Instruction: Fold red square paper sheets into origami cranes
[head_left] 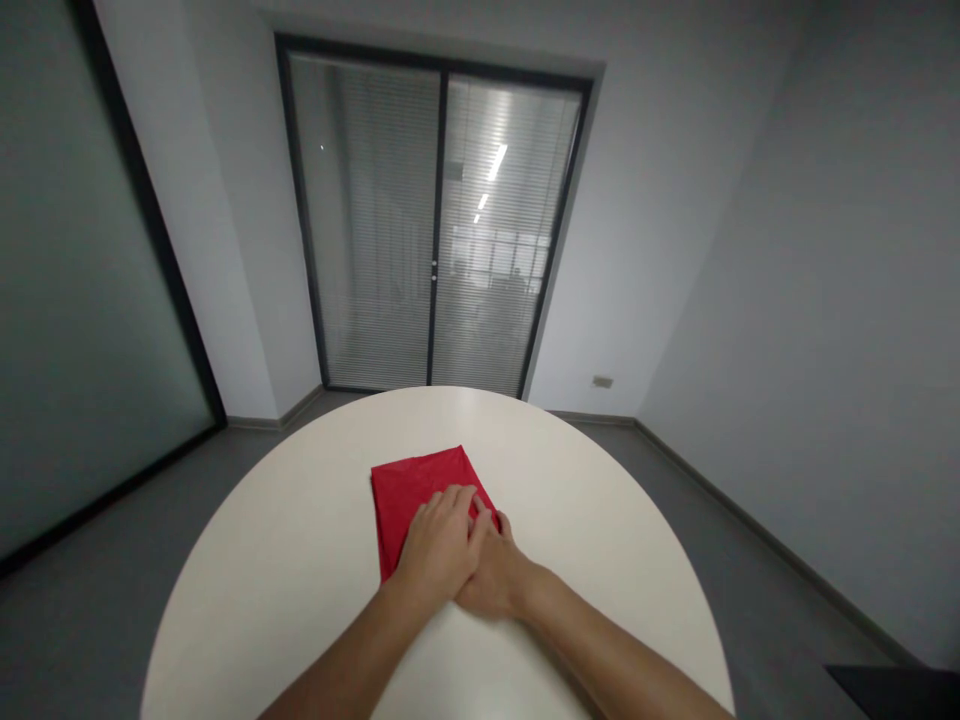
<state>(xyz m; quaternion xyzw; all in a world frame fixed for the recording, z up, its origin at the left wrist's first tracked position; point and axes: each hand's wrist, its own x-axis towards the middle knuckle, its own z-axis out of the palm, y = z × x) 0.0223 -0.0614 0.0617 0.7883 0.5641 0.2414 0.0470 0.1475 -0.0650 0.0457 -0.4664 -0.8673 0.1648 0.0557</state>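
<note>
A red folded cloth lies flat on the white round table, with a slightly wrinkled surface and an upper corner pointing away from me. My left hand rests palm down on its near right part, fingers extended over the fabric. Close against it, my right hand covers the cloth's lower right edge, and its fingers partly disappear beneath the left hand. The visible right fingertips lie along the red edge. Both hands hide the cloth's near right corner.
Beyond the table is a glazed double door with blinds and dark frames. A frosted glass panel stands at left. A wall socket sits low on the back wall. Something black shows at bottom right.
</note>
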